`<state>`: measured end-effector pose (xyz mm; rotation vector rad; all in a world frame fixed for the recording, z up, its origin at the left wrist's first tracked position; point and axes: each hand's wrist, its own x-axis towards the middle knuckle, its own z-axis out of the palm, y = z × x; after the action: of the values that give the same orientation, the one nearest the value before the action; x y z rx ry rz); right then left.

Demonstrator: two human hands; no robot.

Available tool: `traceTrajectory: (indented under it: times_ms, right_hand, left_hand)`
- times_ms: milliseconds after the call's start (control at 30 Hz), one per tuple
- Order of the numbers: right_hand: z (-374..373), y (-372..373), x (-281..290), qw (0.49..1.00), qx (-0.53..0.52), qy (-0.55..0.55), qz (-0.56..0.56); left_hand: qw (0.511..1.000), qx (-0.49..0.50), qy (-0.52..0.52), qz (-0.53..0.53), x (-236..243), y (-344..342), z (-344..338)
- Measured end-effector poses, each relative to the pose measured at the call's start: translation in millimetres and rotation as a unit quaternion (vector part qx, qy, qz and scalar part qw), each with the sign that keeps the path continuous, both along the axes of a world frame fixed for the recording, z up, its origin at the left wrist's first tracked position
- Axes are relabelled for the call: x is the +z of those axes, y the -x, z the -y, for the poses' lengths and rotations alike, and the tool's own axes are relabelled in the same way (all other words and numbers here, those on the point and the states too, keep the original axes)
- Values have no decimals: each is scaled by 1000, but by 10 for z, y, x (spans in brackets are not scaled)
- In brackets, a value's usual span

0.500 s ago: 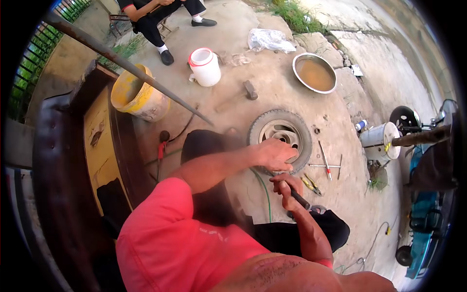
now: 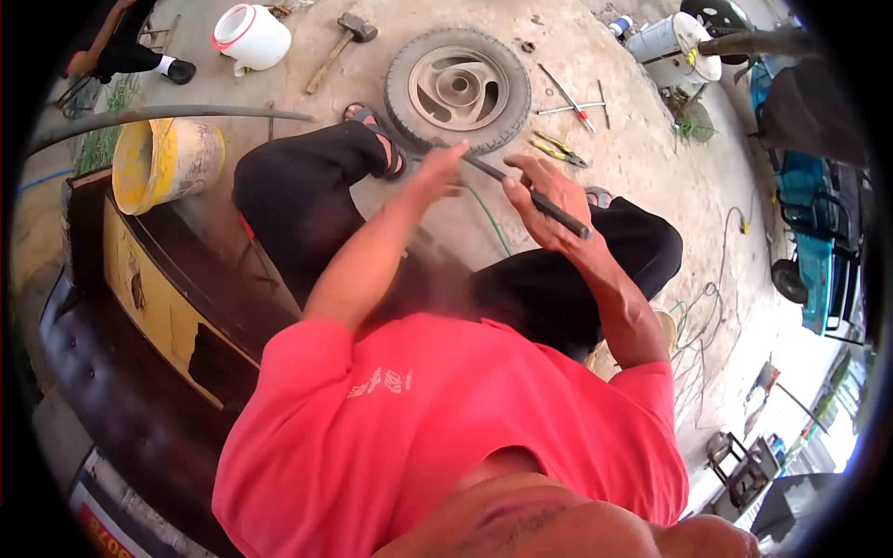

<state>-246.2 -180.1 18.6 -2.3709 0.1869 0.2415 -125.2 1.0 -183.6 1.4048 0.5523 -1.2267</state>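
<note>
Both hands hold a long dark bar just beside the tire. The right hand wraps it tight. The left hand is blurry, its grip unclear.

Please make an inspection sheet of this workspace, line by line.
Surface: bare concrete ground, dusty.
Job's things: small tyre on its wheel lying flat; dark metal bar reaching its edge.
Clutter: pliers, cross wrench, hammer, white jug, yellow bucket, white drum.
Hands: right hand grips the bar; left hand open, at the bar.
Cables: green hose; thin wires.
Surroundings: blue vehicle; another person's foot.
</note>
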Motion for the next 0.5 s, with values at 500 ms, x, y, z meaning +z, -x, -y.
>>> traceTrajectory:
  times_ms: [500]
  right_hand:
    - [-166, 1320, 61, 743, -122, -632, -184]
  left_hand:
    - [962, 211, 134, -109, -374, 777, 594]
